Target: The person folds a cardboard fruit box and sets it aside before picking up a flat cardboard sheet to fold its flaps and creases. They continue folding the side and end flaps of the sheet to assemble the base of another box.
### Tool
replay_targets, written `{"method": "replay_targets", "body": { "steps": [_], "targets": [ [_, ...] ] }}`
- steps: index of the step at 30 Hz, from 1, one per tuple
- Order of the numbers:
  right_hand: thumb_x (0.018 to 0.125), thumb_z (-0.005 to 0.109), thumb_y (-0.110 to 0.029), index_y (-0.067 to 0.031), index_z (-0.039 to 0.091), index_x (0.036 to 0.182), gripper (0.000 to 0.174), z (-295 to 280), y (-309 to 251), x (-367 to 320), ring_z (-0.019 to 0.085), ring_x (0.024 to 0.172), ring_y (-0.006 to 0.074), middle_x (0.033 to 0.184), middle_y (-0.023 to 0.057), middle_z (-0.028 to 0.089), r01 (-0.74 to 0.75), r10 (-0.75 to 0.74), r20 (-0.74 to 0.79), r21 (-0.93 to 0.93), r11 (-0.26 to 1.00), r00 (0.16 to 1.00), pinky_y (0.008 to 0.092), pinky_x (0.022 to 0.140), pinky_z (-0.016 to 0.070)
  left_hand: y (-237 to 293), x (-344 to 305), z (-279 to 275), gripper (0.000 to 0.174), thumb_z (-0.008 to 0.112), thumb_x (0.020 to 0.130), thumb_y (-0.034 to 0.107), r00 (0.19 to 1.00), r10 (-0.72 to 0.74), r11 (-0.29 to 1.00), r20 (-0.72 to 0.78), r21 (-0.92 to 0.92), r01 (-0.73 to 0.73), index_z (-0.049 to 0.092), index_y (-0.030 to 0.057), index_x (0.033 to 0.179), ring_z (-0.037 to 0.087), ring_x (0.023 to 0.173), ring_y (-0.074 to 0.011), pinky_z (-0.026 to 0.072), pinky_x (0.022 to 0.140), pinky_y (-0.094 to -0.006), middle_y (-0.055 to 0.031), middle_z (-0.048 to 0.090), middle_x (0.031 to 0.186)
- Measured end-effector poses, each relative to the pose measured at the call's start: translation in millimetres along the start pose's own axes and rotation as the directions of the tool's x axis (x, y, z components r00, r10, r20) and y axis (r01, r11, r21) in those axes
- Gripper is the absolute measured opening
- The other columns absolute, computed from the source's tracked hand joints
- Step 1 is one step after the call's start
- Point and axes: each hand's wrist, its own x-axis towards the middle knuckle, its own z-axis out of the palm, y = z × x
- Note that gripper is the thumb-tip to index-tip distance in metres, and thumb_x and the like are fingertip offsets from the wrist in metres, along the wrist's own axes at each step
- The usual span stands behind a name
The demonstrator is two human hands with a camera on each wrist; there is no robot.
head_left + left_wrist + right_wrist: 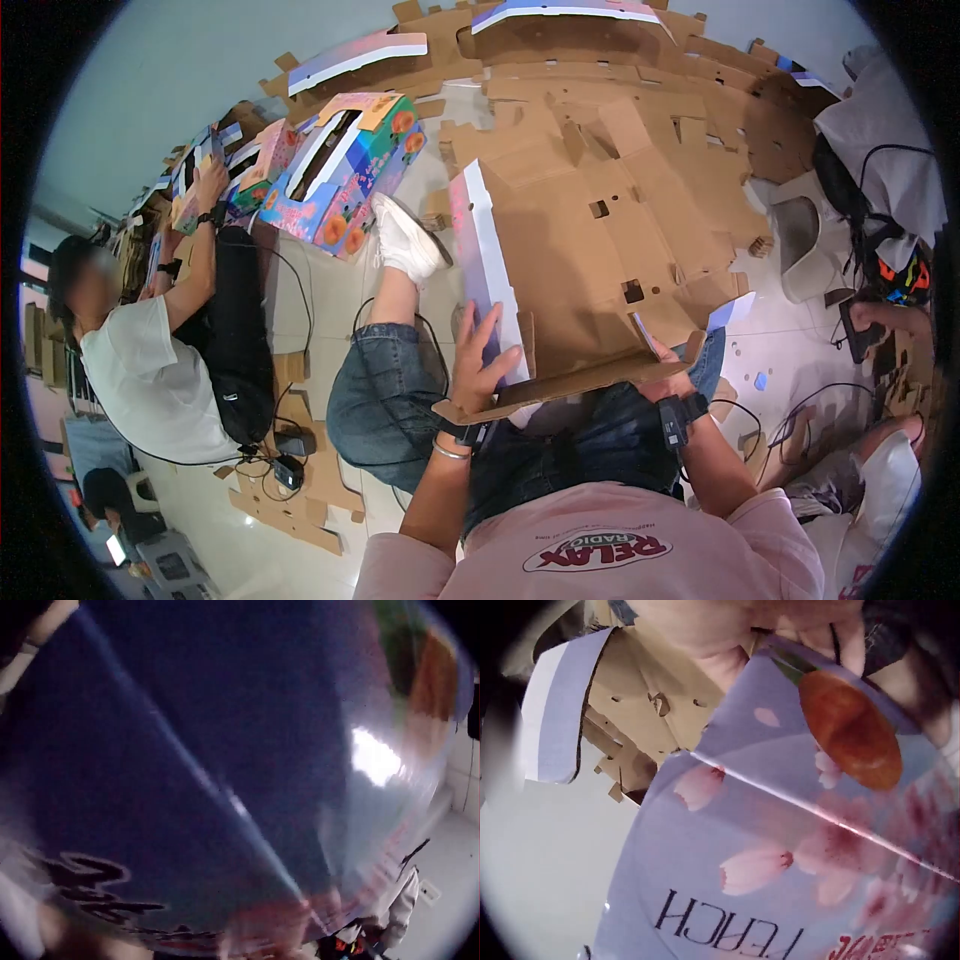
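Observation:
A partly folded cardboard peach box lies across the person's lap, brown inside facing up. Its left wall stands raised, and the near panel is tilted up toward the person. The left hand rests with spread fingers against the left wall at the near corner. At the near right corner the right hand grips the panel's edge, fingers partly hidden behind cardboard. In the right wrist view, the box's printed outside shows peach and blossom pictures. Dark, blurred printed cardboard fills most of the left wrist view.
Flattened cardboard sheets lie stacked ahead and right. A folded peach box with a handle slot stands at the left, past the white shoe. Another person sits at left, handling a box. Cables run over the floor.

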Motion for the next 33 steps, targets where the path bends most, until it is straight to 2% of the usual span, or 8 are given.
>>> {"method": "replay_targets", "body": {
  "steps": [13,15,16,18,22,24,28,33],
  "targets": [
    [0.097,0.051,-0.031,-0.0117,0.051,0.133,0.041,-47.2,23.0,14.6,0.056,0.115,0.027,0.129,0.0096,0.058,0.005,0.01,-0.061,0.24,0.971,0.998,0.044,0.098,0.0456,36.6,14.1,-21.0,0.091,0.078,0.071,0.035,0.999,-0.051,0.998,-0.014,-0.042,0.05,0.035,0.0042,0.145,0.029,0.139,-0.0349,0.0254,0.112,-0.0386,-0.0283,0.025,0.15],
    [0.097,0.051,-0.033,-0.0113,0.053,0.13,0.04,-73.1,37.6,20.9,0.057,0.115,0.0268,0.127,0.008,0.06,0.241,-0.258,0.014,-0.411,0.879,0.966,0.0448,0.097,0.0461,34.2,20.2,-24.1,0.091,0.078,0.072,0.034,0.999,-0.036,0.999,0.008,-0.027,0.037,0.034,0.0031,0.146,0.029,0.139,-0.0338,0.0246,0.112,-0.0383,-0.0269,0.025,0.15],
    [0.097,0.051,-0.033,-0.0113,0.053,0.13,0.04,-55.0,28.2,15.9,0.057,0.115,0.0268,0.127,0.008,0.06,0.241,-0.259,0.012,-0.412,0.879,0.966,0.0448,0.097,0.0461,32.5,21.9,-25.8,0.091,0.077,0.073,0.032,0.999,-0.024,1.0,0.031,-0.01,0.025,0.033,0.002,0.146,0.028,0.14,-0.0326,0.0239,0.112,-0.038,-0.0256,0.026,0.15],
    [0.096,0.052,-0.035,-0.0115,0.057,0.125,0.037,-22.7,10.7,4.8,0.055,0.117,0.0225,0.128,0.0043,0.059,-0.014,0.048,-0.152,0.211,0.977,0.987,0.0398,0.097,0.0464,28.3,23.0,-30.0,0.092,0.077,0.074,0.03,0.994,-0.071,0.968,0.08,-0.234,0.088,0.029,0.0007,0.147,0.026,0.141,-0.0305,0.0217,0.113,-0.0369,-0.0231,0.025,0.151],
    [0.098,0.049,-0.033,-0.0082,0.052,0.132,0.042,-38.5,15.9,5.2,0.056,0.116,0.027,0.127,0.0097,0.06,0.022,0.01,-0.145,0.22,0.975,0.989,0.0446,0.098,0.046,33.8,26.0,-51.7,0.098,0.074,0.077,0.023,0.958,-0.171,0.775,0.228,-0.569,0.274,0.014,-0.0033,0.15,0.019,0.143,-0.0241,0.0149,0.115,-0.0332,-0.0166,0.022,0.154],
    [0.099,0.047,-0.031,-0.0058,0.05,0.134,0.043,-53.4,14.2,5.8,0.056,0.116,0.0269,0.127,0.0121,0.059,-0.071,0.055,0.089,0.193,0.979,0.995,0.0441,0.097,0.047,40.8,27.5,-62.9,0.101,0.073,0.078,0.021,0.944,-0.188,0.761,0.27,-0.567,0.314,0.008,-0.0031,0.151,0.016,0.144,-0.0232,0.0136,0.115,-0.0318,-0.0168,0.019,0.155],
    [0.101,0.045,-0.032,-0.003,0.048,0.135,0.045,43.2,-10.3,-23.7,0.058,0.112,0.0231,0.125,0.0117,0.059,0.015,-0.048,-0.242,-0.135,0.991,0.969,0.0365,0.095,0.0474,43.6,37.6,-73.6,0.105,0.076,0.076,0.023,0.927,-0.252,0.855,0.279,-0.385,0.348,0.006,-0.004,0.15,0.017,0.144,-0.0244,0.0143,0.115,-0.0321,-0.0199,0.019,0.154],
    [0.097,0.049,-0.04,-0.0034,0.051,0.132,0.051,2.3,4.2,-7.4,0.06,0.106,0.024,0.122,0.012,0.061,0.008,-0.038,-0.244,-0.122,0.993,0.969,0.0381,0.091,0.0489,25.5,44.0,-64.9,0.104,0.073,0.078,0.016,0.953,-0.238,0.945,0.187,-0.184,0.272,0.001,-0.001,0.151,0.033,0.136,-0.0252,0.0305,0.109,-0.033,-0.0178,0.03,0.15]
  ]
}}
